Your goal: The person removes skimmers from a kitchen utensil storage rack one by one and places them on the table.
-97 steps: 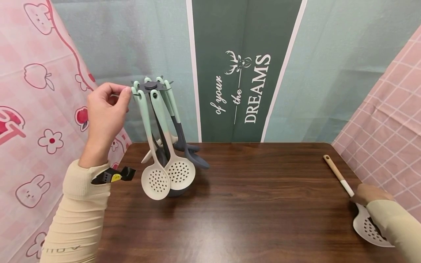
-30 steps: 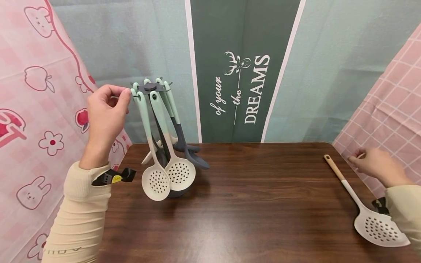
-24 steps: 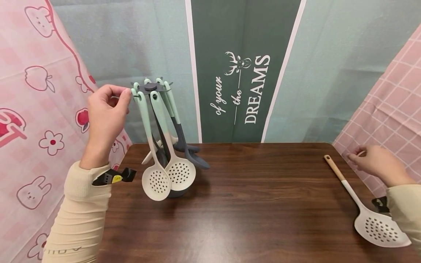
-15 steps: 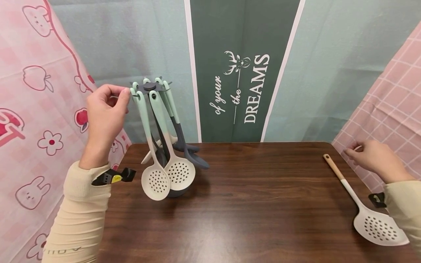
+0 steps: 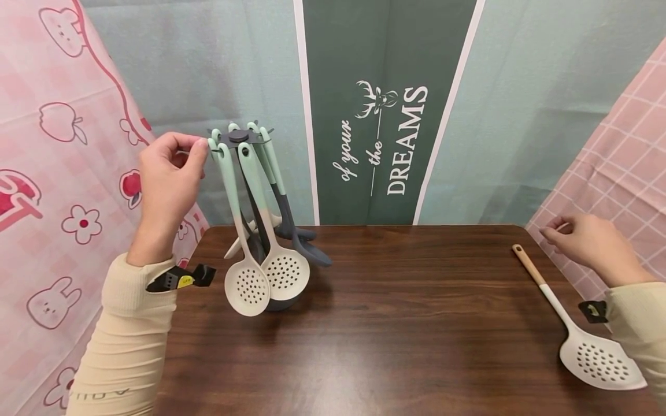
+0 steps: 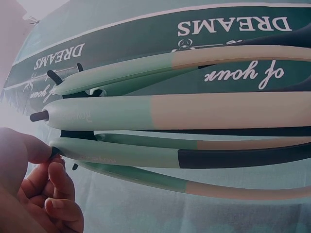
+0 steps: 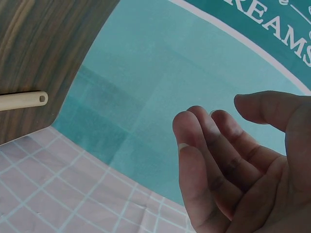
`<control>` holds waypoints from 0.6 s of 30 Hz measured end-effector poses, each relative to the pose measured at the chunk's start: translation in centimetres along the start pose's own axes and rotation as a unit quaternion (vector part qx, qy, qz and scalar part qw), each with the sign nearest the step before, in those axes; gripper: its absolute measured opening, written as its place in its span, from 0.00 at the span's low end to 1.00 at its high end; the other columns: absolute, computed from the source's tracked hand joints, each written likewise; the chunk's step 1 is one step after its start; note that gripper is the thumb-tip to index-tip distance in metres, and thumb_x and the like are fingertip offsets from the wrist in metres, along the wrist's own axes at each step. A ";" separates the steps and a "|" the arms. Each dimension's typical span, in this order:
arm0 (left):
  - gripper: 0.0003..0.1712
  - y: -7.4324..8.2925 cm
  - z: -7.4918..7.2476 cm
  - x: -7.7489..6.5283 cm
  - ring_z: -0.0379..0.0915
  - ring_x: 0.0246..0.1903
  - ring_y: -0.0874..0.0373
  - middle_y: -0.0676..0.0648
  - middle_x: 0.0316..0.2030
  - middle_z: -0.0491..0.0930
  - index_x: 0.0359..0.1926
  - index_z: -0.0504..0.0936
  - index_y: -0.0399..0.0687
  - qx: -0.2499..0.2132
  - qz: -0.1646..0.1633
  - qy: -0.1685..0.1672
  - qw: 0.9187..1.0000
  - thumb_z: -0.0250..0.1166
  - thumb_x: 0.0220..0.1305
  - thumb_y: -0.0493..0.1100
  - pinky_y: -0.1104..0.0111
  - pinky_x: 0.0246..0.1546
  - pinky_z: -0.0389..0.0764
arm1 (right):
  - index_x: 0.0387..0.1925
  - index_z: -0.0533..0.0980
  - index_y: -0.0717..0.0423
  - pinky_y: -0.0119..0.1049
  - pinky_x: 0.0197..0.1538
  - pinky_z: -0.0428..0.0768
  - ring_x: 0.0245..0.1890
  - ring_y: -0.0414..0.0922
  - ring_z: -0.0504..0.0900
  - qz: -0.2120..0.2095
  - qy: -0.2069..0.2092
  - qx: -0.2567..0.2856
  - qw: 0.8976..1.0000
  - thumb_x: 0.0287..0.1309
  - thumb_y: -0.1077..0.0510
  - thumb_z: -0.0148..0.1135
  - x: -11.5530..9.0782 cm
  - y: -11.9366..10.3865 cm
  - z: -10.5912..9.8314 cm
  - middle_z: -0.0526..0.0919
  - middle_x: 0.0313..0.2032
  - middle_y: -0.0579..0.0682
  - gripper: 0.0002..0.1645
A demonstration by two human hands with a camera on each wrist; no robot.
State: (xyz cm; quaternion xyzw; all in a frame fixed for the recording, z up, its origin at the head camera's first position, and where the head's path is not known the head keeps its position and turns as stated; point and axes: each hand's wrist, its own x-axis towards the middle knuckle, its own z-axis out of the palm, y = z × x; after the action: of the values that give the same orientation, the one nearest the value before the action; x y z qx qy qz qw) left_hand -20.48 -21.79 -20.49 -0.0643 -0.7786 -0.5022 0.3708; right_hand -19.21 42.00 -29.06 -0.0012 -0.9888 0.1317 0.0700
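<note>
In the head view my left hand point(image 5: 171, 173) is at the top of a dark utensil rack point(image 5: 239, 136). Thumb and forefinger pinch the tip of one of its hooks point(image 6: 55, 152), right at the end of a mint-and-dark handle point(image 6: 131, 153). Several utensils with mint handles hang there, among them a small cream skimmer point(image 5: 247, 287) and a larger slotted ladle point(image 5: 285, 274) in front. My right hand point(image 5: 590, 245) hovers at the right, fingers loosely bent and holding nothing. Below it lies a white slotted turner point(image 5: 598, 361) with a wooden handle.
The brown wooden table point(image 5: 416, 312) reaches back to a green curtain point(image 5: 385, 46) with printed words. A pink patterned cloth point(image 5: 57, 231) hangs at the left, a pink checked one point(image 5: 619, 190) at the right. The right sleeve overlaps the turner's edge.
My right hand has left the slotted turner, which stays on the table at the right, and has risen away towards the back. My left hand keeps its place at the rack.
</note>
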 end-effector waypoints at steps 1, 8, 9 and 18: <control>0.07 0.0 0.0 0.0 0.72 0.20 0.66 0.58 0.28 0.78 0.39 0.87 0.44 0.001 -0.001 -0.001 1.000 0.66 0.69 0.43 0.76 0.25 0.72 | 0.39 0.81 0.67 0.43 0.27 0.74 0.29 0.57 0.84 -0.001 0.000 0.000 1.000 0.66 0.53 0.60 0.0 -0.1 0.0 0.87 0.31 0.61 0.18; 0.08 0.1 0.0 -0.1 0.72 0.21 0.66 0.58 0.28 0.78 0.40 0.87 0.43 0.002 0.002 -0.002 1.000 0.65 0.70 0.43 0.76 0.26 0.72 | 0.37 0.82 0.63 0.42 0.29 0.74 0.26 0.48 0.82 -0.024 0.007 0.008 1.000 0.68 0.51 0.60 0.4 -1.5 0.2 0.88 0.28 0.56 0.17; 0.08 0.1 0.0 -0.1 0.72 0.20 0.65 0.58 0.29 0.78 0.40 0.87 0.43 0.001 0.002 -0.002 1.000 0.65 0.70 0.43 0.76 0.26 0.72 | 0.37 0.82 0.62 0.40 0.29 0.73 0.25 0.43 0.81 -0.029 0.006 0.015 0.999 0.69 0.51 0.60 0.5 -1.8 0.3 0.87 0.27 0.54 0.17; 0.10 0.0 0.0 -0.1 0.72 0.21 0.65 0.58 0.29 0.78 0.42 0.87 0.41 0.007 0.002 0.001 1.000 0.65 0.70 0.44 0.75 0.25 0.72 | 0.42 0.81 0.62 0.31 0.30 0.70 0.21 0.30 0.80 -0.059 0.033 0.059 0.996 0.70 0.51 0.60 0.7 -5.3 0.8 0.88 0.29 0.52 0.16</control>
State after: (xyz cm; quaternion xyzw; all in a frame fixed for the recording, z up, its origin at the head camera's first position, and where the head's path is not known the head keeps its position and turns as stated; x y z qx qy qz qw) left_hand -20.41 -21.79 -20.54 -0.0632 -0.7816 -0.4961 0.3728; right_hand -19.97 36.73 -28.31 0.0569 -0.9748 0.1850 0.1106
